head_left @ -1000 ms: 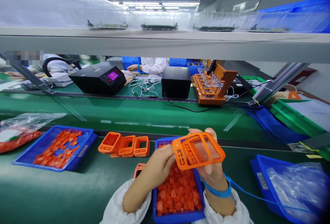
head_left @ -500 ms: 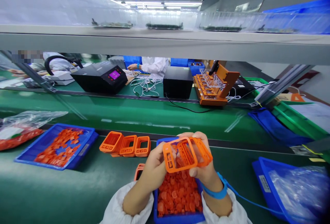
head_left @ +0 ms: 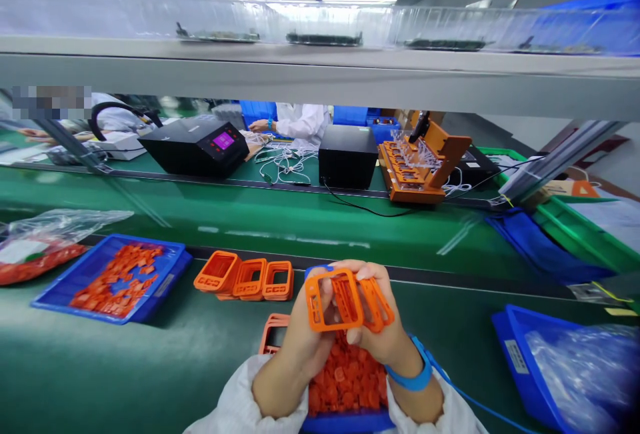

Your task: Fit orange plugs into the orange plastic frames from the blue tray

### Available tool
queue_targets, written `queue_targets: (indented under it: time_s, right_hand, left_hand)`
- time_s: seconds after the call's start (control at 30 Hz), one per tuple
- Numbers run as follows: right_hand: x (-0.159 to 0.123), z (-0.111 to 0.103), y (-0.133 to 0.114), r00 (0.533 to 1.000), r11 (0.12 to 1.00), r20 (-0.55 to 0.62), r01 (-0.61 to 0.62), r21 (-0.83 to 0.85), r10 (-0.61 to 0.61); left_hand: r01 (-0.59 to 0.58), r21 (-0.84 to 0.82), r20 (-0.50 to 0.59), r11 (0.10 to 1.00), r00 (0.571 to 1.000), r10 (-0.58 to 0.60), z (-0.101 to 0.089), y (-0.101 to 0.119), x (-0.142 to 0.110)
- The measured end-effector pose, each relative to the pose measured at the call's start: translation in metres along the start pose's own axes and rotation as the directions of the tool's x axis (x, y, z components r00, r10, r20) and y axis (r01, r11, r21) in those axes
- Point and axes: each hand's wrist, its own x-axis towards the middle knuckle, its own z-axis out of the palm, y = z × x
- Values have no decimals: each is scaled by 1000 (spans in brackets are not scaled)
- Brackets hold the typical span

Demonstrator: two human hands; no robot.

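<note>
Two hands gripped one orange rectangular plastic frame (head_left: 347,301) over the blue tray of small orange parts (head_left: 345,381). My left hand (head_left: 305,334) and right hand (head_left: 380,327) pinched opposite edges. I judged fitting underway; the next move required steady alignment.

Bright overhead glare, blurred warped edges

Orange rectangular plastic frame (head_left: 345,301) with open window and ribbed slotted sections, held up off the table, tilted, roughly upright facing the camera. Left hand (head_left: 305,341) grips its left edge, right hand (head_left: 383,334) its right side, fingers (head_left: 367,273) wrapped over the top. It sits directly above the blue plastic tray of small orange round parts (head_left: 345,381).
</note>
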Motion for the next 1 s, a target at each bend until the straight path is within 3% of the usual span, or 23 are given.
queue_targets:
  time_s: [0.17,0.3,0.5,0.8,0.9,1.0]
  right_hand:
    - [-1,-5,4,1000,998,-5,-4,-62,3]
    - [-2,-6,8,1000,993,16,5,-115,-3]
    - [0,-4,11,993,975,81,96,-200,-81]
    - [-7,-14,19,980,976,-110,148,-157,-167]
    - [-6,-13,18,956,949,-172,190,-253,-237]
    - [-4,-12,13,941,918,-183,214,-334,-286]
  left_hand:
    - [2,58,69,998,998,-6,-8,-2,7]
    - [-136,188,100,973,988,118,-9,-4,9]
    - [-243,298,27,923,969,247,-10,-8,7]
    - [-199,240,1,950,979,205,-7,-11,0]
    - [-109,206,-9,972,994,113,-4,-7,-1]
    - [-2,192,54,981,998,-9,-4,-2,-2]
